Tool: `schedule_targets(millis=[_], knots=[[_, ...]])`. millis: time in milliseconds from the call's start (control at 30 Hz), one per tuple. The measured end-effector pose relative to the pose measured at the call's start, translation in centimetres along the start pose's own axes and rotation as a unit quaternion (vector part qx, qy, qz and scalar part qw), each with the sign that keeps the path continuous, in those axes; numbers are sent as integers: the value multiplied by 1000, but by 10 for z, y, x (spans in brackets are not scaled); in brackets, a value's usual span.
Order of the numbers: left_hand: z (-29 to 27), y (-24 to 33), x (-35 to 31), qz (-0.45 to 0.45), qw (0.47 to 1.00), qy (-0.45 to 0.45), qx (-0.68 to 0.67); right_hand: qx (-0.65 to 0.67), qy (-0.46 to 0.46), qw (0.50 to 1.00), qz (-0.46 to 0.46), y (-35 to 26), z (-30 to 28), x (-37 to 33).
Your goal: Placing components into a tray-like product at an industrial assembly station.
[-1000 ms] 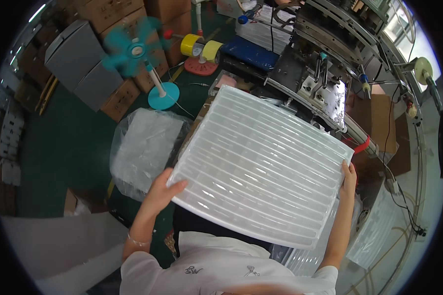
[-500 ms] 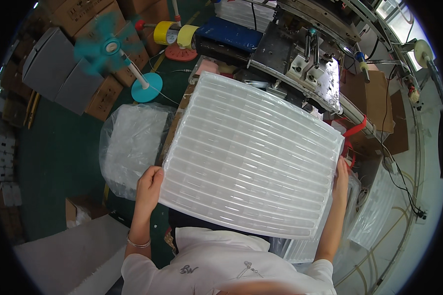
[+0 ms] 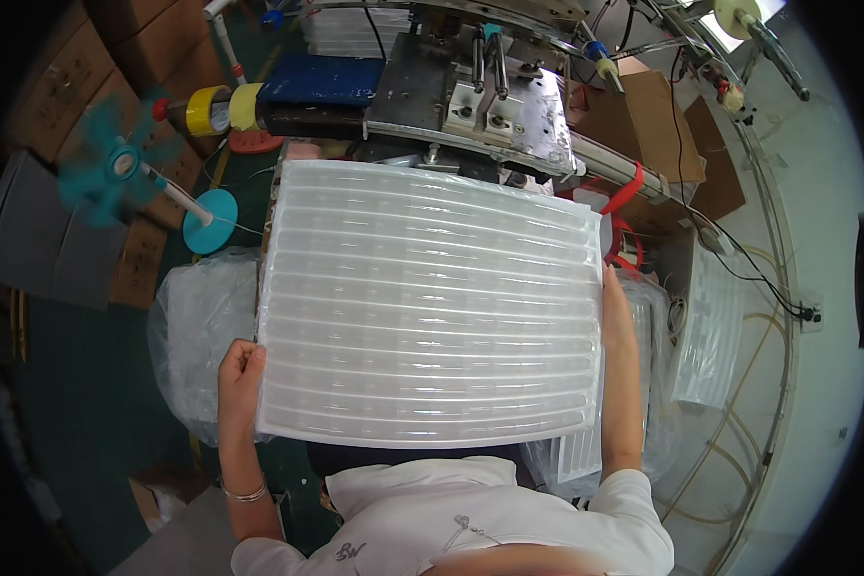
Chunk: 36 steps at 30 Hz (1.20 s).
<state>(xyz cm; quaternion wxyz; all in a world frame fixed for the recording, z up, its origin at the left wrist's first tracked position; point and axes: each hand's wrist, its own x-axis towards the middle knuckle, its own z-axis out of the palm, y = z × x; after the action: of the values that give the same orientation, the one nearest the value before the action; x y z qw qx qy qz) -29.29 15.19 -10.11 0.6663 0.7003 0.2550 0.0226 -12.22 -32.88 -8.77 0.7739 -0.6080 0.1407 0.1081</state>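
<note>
A large, whitish translucent plastic tray (image 3: 432,298) with parallel ribs stretches between my hands in front of my body. My left hand (image 3: 241,372) grips its left edge near the lower corner, thumb on top and fingers curled beneath. On the opposite side, my right hand (image 3: 614,293) holds the right edge, its fingers mostly hidden by the tray and the forearm. The tray's far edge lies close to the metal machine (image 3: 470,115), and whether the two touch I cannot tell.
A turquoise fan (image 3: 123,165) stands left, by stacked cardboard boxes (image 3: 62,82). Plastic-wrapped white material (image 3: 206,336) lies left of the tray. Yellow tape rolls (image 3: 208,111) sit beside the machine. More ribbed trays (image 3: 710,336) stand at right, near red strapping (image 3: 626,187) and hanging cables.
The tray has turned anticlockwise in the view, so its ribs now run nearly level. Both hands still hold its edges. The surroundings have shifted left as the view turned.
</note>
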Motion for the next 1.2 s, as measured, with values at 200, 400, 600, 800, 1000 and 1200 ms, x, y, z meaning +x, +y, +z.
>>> schedule_targets(millis=[200,400,600,800,1000,1200], knots=[[5,-2,13,15,1000,-3,-3,-9,4,1000,-21,-8,7,4],[10,-13,5,28,998,50,13,-51,2,999,-1,-5,2,17],[8,-21,-11,22,997,52,-59,-52,-14,998,-13,3,0,26],[9,-12,-6,35,997,41,-55,10,-46,999,-7,0,3,15],[25,14,16,-13,980,36,-197,101,-4,992,76,22,-14,-6],[32,10,69,-31,985,-52,-162,144,1,983,111,39,-26,-16]])
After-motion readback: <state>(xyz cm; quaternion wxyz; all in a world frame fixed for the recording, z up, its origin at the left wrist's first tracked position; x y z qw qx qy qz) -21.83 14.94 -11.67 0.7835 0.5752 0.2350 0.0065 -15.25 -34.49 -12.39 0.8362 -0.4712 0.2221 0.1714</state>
